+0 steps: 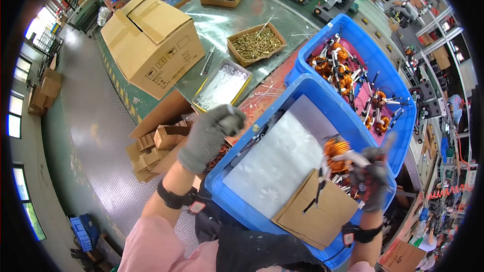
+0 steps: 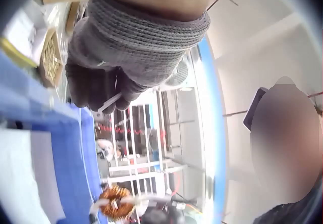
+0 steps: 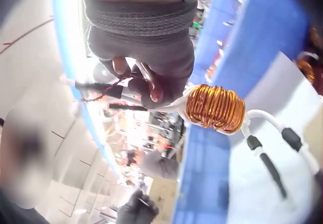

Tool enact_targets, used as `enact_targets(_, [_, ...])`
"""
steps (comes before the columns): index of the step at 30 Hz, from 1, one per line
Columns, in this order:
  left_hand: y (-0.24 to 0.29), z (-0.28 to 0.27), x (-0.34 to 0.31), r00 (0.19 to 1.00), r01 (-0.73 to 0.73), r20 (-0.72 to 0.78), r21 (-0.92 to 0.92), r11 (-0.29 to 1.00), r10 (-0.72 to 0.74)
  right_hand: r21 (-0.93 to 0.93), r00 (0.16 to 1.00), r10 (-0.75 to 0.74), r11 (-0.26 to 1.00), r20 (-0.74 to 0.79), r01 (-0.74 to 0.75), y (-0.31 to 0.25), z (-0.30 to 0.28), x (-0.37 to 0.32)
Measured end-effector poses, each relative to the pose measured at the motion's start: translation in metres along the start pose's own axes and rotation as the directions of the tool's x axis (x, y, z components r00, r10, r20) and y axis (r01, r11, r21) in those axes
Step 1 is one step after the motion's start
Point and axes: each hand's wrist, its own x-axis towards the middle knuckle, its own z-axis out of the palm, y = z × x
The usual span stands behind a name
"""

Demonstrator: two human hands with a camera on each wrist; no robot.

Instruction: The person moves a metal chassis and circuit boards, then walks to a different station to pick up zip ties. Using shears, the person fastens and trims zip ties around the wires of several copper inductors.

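Note:
My gloved left hand (image 1: 214,133) is raised over the near edge of a blue bin (image 1: 242,141), with its fingers curled. It pinches a short white strip (image 2: 109,103) that looks like a cable tie; most of the strip is hidden in the glove. Over the bin's right side, my gloved right hand (image 1: 372,176) grips a copper-wound toroidal coil (image 3: 214,109) by its white-sleeved leads. The coil hangs out beyond the fingers, and its other leads with black sleeves (image 3: 272,171) dangle free. Below the coil, white foam sheet (image 1: 277,151) and cardboard (image 1: 315,209) lie in the bin.
A second blue bin (image 1: 411,121) with several coils stands behind. On the bench are a box of white ties (image 1: 224,85), a tray of brass parts (image 1: 257,44), a screwdriver-like tool (image 1: 208,60) and a large carton (image 1: 161,50). Small cardboard boxes (image 1: 164,141) sit at left.

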Motion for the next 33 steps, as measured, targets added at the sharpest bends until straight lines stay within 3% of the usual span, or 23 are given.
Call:
enact_targets(1, [0.002, 0.014, 0.000, 1.000, 0.003, 0.010, -0.001, 1.000, -0.003, -0.056, 0.993, -0.115, 0.992, 0.038, 0.117, -0.031, 0.020, -0.009])
enact_targets(4, [-0.005, 0.062, 0.012, 0.959, 0.106, 0.255, 0.083, 0.991, -0.124, -0.004, 0.910, -0.326, 0.941, 0.256, 0.339, -0.106, -0.028, 0.000])
enact_targets(5, [-0.025, 0.075, 0.021, 0.952, -0.076, 0.299, 0.436, 0.897, -0.065, -0.187, 0.821, -0.534, 0.844, -0.204, 0.503, -0.117, 0.003, 0.001])
enact_targets(6, [-0.045, 0.086, 0.027, 0.929, -0.266, 0.369, 0.707, 0.655, -0.021, -0.286, 0.859, -0.506, 0.814, 0.075, 0.505, -0.148, -0.023, 0.006])
enact_targets(7, [-0.057, 0.096, 0.038, 0.915, -0.174, 0.350, 0.793, 0.584, -0.202, -0.326, 0.853, -0.480, 0.788, 0.207, 0.522, -0.171, -0.064, 0.022])
enact_targets(8, [-0.071, 0.106, 0.052, 0.877, -0.098, 0.306, 0.868, 0.486, -0.370, -0.426, 0.842, -0.496, 0.729, 0.212, 0.536, -0.172, -0.031, 0.024])
enact_targets(10, [-0.103, 0.118, 0.066, 0.846, -0.071, 0.196, 0.963, 0.258, -0.496, -0.610, 0.810, -0.586, 0.644, -0.005, 0.462, -0.161, -0.035, 0.021])
enact_targets(12, [-0.130, 0.119, 0.074, 0.853, -0.189, 0.204, 0.979, 0.078, -0.481, -0.665, 0.750, -0.654, 0.605, -0.100, 0.439, -0.145, -0.043, 0.006])
enact_targets(14, [-0.147, 0.113, 0.082, 0.696, -0.642, 0.452, 0.740, -0.200, -0.558, -0.666, 0.785, -0.584, 0.672, -0.208, 0.324, -0.125, -0.076, -0.030])
enact_targets(15, [-0.167, 0.098, 0.086, 0.759, -0.594, 0.589, 0.801, 0.073, -0.277, -0.656, 0.800, -0.531, 0.714, -0.278, 0.246, -0.120, -0.095, -0.049])
enact_targets(16, [-0.129, 0.102, 0.075, 0.887, -0.192, 0.372, 0.835, 0.515, -0.273, -0.685, 0.769, -0.595, 0.662, -0.235, 0.304, -0.114, -0.099, -0.064])
enact_targets(17, [-0.079, 0.117, 0.065, 0.908, -0.027, 0.212, 0.891, 0.454, -0.362, -0.711, 0.733, -0.652, 0.607, -0.192, 0.354, -0.110, -0.103, -0.079])
enact_targets(19, [-0.029, 0.124, 0.051, 0.937, -0.300, 0.348, 0.829, 0.471, -0.018, -0.817, 0.605, -0.783, 0.439, -0.145, 0.373, -0.110, -0.122, -0.113])
enact_targets(20, [0.003, 0.127, 0.042, 0.889, -0.443, 0.441, 0.764, 0.470, 0.122, -0.818, 0.580, -0.801, 0.429, -0.148, 0.384, -0.113, -0.127, -0.129])
enact_targets(21, [0.043, 0.132, 0.039, 0.826, -0.563, 0.515, 0.753, 0.341, 0.229, -0.802, 0.546, -0.815, 0.453, -0.196, 0.389, -0.117, -0.131, -0.148])
enact_targets(22, [0.067, 0.131, 0.041, 0.778, -0.628, 0.546, 0.670, 0.396, 0.312, -0.785, 0.515, -0.821, 0.479, -0.244, 0.392, -0.122, -0.135, -0.167])
enact_targets(23, [0.093, 0.132, 0.045, 0.702, -0.697, 0.641, 0.530, 0.482, 0.310, -0.808, 0.468, -0.848, 0.448, -0.248, 0.383, -0.125, -0.143, -0.183])
enact_targets(25, [0.142, 0.148, 0.045, 0.643, -0.514, 0.762, 0.352, 0.782, 0.080, -0.825, 0.379, -0.887, 0.410, -0.262, 0.389, -0.134, -0.152, -0.214])
enact_targets(26, [0.141, 0.161, 0.054, 0.632, -0.523, 0.771, 0.352, 0.776, 0.077, -0.802, 0.394, -0.875, 0.439, -0.280, 0.405, -0.138, -0.160, -0.227])
enact_targets(28, [0.118, 0.191, 0.077, 0.353, -0.374, 0.935, 0.101, 0.922, 0.040, -0.782, 0.347, -0.879, 0.457, -0.326, 0.424, -0.137, -0.166, -0.246])
enact_targets(29, [0.109, 0.219, 0.074, 0.385, -0.232, 0.912, 0.245, 0.941, -0.143, -0.763, 0.311, -0.879, 0.470, -0.361, 0.444, -0.136, -0.171, -0.255])
enact_targets(32, [0.021, 0.303, 0.078, 0.262, -0.307, 0.842, 0.535, 0.787, -0.471, -0.762, 0.281, -0.867, 0.497, -0.412, 0.416, -0.128, -0.189, -0.284])
enact_targets(33, [-0.002, 0.327, 0.067, 0.200, -0.349, 0.845, 0.534, 0.770, -0.495, -0.760, 0.261, -0.866, 0.500, -0.427, 0.414, -0.123, -0.194, -0.293])
